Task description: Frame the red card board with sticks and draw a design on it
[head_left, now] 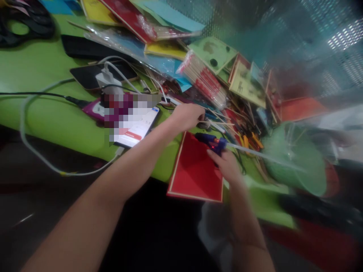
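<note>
My right hand (227, 163) is closed round the handle of a blue hot glue gun (210, 141), whose nozzle points left. A small red light glows on it, and a long clear glue stick (255, 151) sticks out of its back. Under the gun lies a red rectangular board (195, 170) with pale sticks along its edges. Past the board's far edge my left hand (187, 116) reaches in among loose thin sticks (219, 122). Its fingers are curled and pinched together; what they hold, if anything, is hidden.
Left of my left arm lie a lit phone (138, 130), a purple power strip (98, 110) and a looping white cable (24, 128). Behind are a bagged bundle of sticks (204, 79), decorated panels (248, 87) and black scissors (36, 22). A green basket (297, 158) stands right.
</note>
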Tool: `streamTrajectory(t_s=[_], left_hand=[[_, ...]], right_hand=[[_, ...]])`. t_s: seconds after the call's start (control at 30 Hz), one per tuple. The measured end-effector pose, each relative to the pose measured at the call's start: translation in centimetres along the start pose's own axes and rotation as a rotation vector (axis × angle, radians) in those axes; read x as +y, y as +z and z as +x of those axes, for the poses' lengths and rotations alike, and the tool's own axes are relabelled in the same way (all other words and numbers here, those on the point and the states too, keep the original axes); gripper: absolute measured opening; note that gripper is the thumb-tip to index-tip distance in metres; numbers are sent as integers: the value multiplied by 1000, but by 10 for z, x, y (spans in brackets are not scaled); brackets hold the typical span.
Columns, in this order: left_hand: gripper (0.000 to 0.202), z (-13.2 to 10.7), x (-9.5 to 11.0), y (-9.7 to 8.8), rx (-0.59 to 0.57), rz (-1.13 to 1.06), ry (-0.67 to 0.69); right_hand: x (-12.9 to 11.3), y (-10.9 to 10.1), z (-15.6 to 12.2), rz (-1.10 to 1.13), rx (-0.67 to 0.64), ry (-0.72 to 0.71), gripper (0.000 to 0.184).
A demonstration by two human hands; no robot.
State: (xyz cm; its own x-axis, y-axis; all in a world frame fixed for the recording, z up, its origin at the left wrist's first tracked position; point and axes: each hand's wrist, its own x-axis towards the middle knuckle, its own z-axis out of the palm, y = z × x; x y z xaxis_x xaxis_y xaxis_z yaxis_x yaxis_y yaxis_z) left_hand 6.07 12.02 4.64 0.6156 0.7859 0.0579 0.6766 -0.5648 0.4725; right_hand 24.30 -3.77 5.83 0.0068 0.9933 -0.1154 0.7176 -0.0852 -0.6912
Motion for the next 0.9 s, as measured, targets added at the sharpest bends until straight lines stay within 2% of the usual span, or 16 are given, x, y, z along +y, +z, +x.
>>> streamTrajectory(t_s=[0.2, 0.6, 0.9], left_hand=[[29, 0, 0, 0, 2, 12, -1], [32, -4, 5, -7, -26, 7, -31], [32, -4, 6, -9, -39, 19, -37]], right_hand=[[-10, 8, 5, -34, -28, -5, 48], [15, -12, -17, 3, 47, 121, 51], [15, -13, -17, 31, 68, 98, 49]])
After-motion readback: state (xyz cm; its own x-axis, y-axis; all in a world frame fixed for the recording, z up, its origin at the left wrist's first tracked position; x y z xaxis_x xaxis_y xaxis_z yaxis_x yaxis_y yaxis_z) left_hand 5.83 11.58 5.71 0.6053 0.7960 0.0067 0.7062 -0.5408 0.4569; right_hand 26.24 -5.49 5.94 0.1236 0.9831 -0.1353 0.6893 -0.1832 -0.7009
